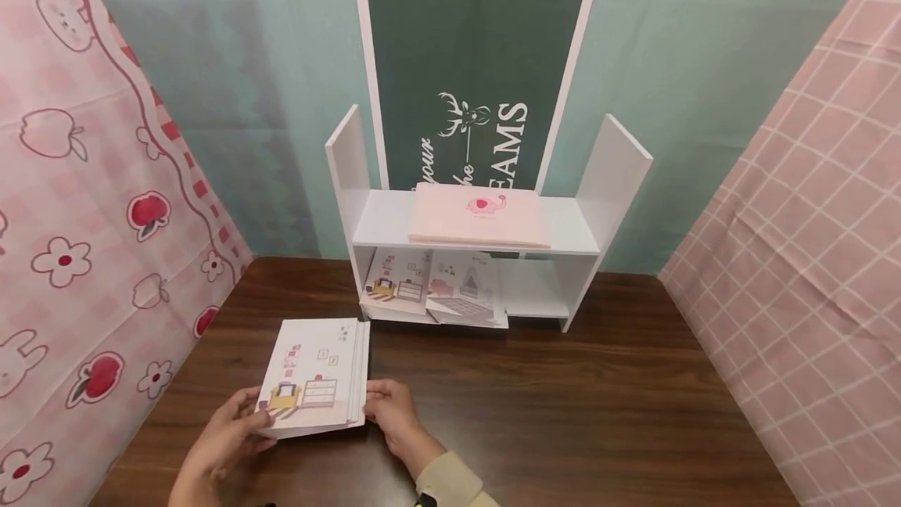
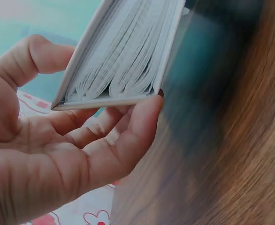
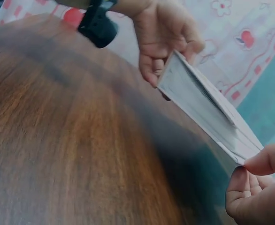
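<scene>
A white photo album (image 1: 310, 370) with a printed room scene, a yellow armchair and a dresser, is held over the left part of the table. My left hand (image 1: 228, 430) grips its lower left corner, thumb on the cover and fingers underneath. At the right edge, my right hand (image 1: 396, 415) pinches the album between thumb and fingers. In the left wrist view, bunched pages (image 2: 121, 56) show between the stiff covers. Seen from the right wrist, the album (image 3: 201, 110) tilts above the wood, with both hands at opposite ends.
A white desk shelf (image 1: 345, 170) stands at the back of the brown table (image 1: 563, 405). Its lower level holds two leaning albums, one with an armchair picture (image 1: 397, 288) and one with a grey-pink room (image 1: 461, 288). A pink elephant-print album (image 1: 446, 213) lies on the upper board.
</scene>
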A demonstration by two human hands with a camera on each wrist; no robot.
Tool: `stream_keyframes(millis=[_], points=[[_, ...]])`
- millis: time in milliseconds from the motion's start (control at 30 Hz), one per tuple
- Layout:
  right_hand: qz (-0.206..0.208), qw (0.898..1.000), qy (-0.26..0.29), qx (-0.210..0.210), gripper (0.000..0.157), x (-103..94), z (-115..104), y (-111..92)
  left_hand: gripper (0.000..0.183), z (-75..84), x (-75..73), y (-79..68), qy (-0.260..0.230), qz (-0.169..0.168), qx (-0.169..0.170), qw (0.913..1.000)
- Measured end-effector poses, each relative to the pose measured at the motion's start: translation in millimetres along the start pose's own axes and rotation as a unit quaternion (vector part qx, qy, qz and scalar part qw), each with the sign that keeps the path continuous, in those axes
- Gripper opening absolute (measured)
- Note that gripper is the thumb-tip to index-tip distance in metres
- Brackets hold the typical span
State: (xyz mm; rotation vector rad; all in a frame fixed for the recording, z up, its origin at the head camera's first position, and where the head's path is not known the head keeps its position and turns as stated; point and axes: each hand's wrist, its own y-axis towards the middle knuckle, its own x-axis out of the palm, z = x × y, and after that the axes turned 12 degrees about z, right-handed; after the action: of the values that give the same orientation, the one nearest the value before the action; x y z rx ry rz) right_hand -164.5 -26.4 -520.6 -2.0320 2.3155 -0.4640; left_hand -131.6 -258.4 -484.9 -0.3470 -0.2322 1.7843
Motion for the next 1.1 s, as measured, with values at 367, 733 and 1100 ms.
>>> stream_keyframes(millis=[367, 733, 1100], points=[[-0.01, 1.0, 0.019, -0.007, 0.036, -25.6, -12, -8, 0.06, 4.0, 18.2, -22.2, -0.025, 0.014, 0.041, 0.9987], [-0.013, 1.0, 0.022, -0.015, 0.038, -50.5, -25, -17, 0.06, 13.5, 39.9, -37.4, -0.022, 0.014, 0.039, 0.9989], [0.001, 1.0, 0.021, -0.012, 0.041, -84.8, -36, -27, 0.055, 18.5, 73.5, -54.4, -0.013, 0.042, 0.064, 0.997]])
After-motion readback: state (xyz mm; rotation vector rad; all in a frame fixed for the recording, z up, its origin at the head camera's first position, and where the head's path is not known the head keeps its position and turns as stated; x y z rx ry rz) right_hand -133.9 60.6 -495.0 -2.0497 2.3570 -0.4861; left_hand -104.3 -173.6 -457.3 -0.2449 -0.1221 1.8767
